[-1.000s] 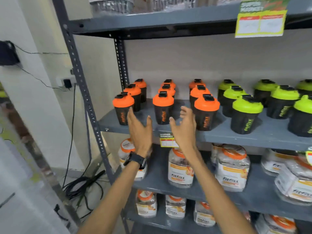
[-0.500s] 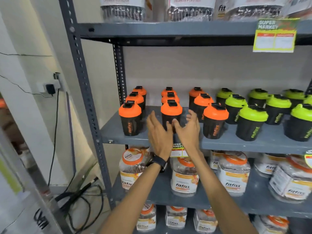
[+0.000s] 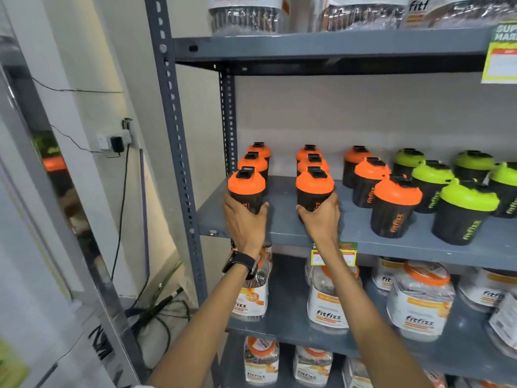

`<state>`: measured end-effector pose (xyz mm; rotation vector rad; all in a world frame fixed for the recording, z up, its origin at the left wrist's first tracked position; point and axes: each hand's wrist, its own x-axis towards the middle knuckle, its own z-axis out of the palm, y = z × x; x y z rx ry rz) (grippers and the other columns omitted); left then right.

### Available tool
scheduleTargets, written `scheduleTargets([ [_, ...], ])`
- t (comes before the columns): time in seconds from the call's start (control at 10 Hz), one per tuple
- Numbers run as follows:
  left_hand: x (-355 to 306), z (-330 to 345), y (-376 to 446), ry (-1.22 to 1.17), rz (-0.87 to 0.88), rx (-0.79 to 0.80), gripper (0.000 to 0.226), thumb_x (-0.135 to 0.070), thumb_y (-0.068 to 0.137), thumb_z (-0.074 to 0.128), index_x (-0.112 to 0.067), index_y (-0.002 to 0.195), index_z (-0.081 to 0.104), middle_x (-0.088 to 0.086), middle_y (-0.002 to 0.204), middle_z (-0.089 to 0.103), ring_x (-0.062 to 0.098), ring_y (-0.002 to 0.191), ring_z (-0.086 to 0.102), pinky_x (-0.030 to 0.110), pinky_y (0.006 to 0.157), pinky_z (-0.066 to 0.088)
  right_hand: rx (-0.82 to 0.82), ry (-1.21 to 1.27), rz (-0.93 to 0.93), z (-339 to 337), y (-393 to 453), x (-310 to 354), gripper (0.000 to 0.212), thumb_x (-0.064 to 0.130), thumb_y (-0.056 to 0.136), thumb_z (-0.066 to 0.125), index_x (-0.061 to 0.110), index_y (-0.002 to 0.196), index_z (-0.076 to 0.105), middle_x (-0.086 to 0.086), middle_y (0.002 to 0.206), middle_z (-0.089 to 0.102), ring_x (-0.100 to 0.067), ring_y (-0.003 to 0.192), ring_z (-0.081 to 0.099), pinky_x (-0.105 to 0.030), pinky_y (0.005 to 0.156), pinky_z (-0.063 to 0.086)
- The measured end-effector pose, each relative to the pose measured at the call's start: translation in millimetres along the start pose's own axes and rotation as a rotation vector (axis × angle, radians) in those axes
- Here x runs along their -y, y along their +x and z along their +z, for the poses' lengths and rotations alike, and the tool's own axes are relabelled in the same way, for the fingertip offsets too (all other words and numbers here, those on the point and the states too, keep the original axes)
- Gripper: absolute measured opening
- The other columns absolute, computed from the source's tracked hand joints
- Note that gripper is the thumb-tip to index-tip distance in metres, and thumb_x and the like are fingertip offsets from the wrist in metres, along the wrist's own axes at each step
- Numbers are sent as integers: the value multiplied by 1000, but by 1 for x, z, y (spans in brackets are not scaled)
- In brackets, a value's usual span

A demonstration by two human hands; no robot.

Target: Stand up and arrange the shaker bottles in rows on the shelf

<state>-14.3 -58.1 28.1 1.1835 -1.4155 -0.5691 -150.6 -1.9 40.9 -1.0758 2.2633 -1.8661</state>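
Black shaker bottles with orange lids stand upright in three rows on the grey shelf [image 3: 282,228]. To their right stand black bottles with green lids [image 3: 464,211]. My left hand [image 3: 244,219] wraps the base of the front left orange-lidded bottle [image 3: 246,186]. My right hand [image 3: 320,217] wraps the base of the front bottle of the middle row [image 3: 314,186]. Both bottles stand upright on the shelf. The third orange row [image 3: 394,208] runs diagonally and stands untouched.
A grey slotted upright [image 3: 181,152] frames the shelf's left side. Clear jars with orange lids [image 3: 324,301] fill the shelves below. Packaged goods sit on the top shelf [image 3: 321,49]. A wall socket with cables [image 3: 116,141] is at the left. A price tag [image 3: 500,51] hangs top right.
Both hands moved apart and forward from open in front of the shelf. Each now grips a front orange-lidded bottle. The camera shifted left and closer.
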Motion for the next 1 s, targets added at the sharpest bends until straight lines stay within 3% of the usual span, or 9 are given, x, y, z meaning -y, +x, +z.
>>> scheduleTargets([
  [0.2,7,-4,4,-144,18,29,92,-19,76,86,-9,150,33,13,148,49,31,139,49,49,113,45,-60,-37,5,-9,-8,2,78,21,71,85,-1,133,42,-21,130,53,-38,123,51,-39,96,46],
  [0.4,6,-7,7,-146,3,4,88,-18,73,88,-7,146,39,15,142,54,32,135,51,51,111,46,-61,-34,-21,-16,-17,0,81,21,74,83,0,138,38,-21,134,49,-37,125,50,-40,99,45],
  [0.8,6,-4,4,-102,-14,54,91,-22,77,85,-8,150,33,15,147,50,34,137,49,50,111,46,1,-26,-1,-17,-21,-3,79,19,77,81,1,139,36,-20,135,47,-37,127,49,-40,102,45],
  [0.9,2,-11,1,-102,-11,81,96,-25,77,86,-9,152,28,15,149,47,35,138,48,50,111,45,35,-2,21,-25,-25,5,95,22,76,84,3,148,25,-20,145,40,-36,136,42,-40,108,40],
  [1.0,6,-10,-4,-66,4,79,119,-38,74,86,-9,159,7,17,164,24,36,152,26,50,118,33,-46,57,-52,-39,-50,2,99,25,79,81,10,154,18,-14,152,36,-27,140,37,-30,107,35],
])
